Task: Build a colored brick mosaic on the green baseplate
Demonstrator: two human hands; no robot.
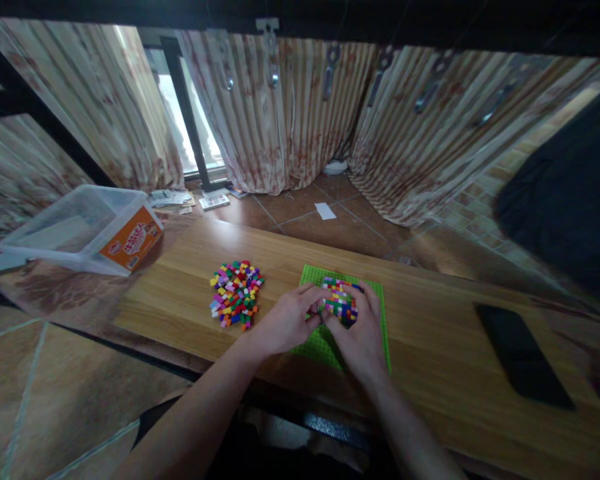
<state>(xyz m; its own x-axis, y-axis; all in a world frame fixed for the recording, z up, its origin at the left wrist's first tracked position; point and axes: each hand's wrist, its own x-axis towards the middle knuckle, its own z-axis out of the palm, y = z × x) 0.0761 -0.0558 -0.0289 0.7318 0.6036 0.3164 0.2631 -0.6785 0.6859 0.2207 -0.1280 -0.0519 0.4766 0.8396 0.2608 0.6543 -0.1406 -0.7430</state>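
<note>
A green studded baseplate (381,333) lies on the wooden board, partly hidden under my hands. On it stands a compact patchwork of small multicoloured toy bricks (341,301). My left hand (293,317) is at the left side of this brick build, thumb and fingers pinched together; whatever is between the fingertips is too small to make out. From the right, my right hand (363,333) curves around the brick build, with its thumb at the near side and its fingers over the far right. Left of the baseplate is a loose pile of small colourful bricks (237,293).
A clear plastic bin (85,230) with an orange label stands at the left, beyond the end of the wooden board (175,300). A dark flat phone-like slab (523,353) lies at the right. Papers (214,201) rest on the tiled floor near striped curtains (290,120).
</note>
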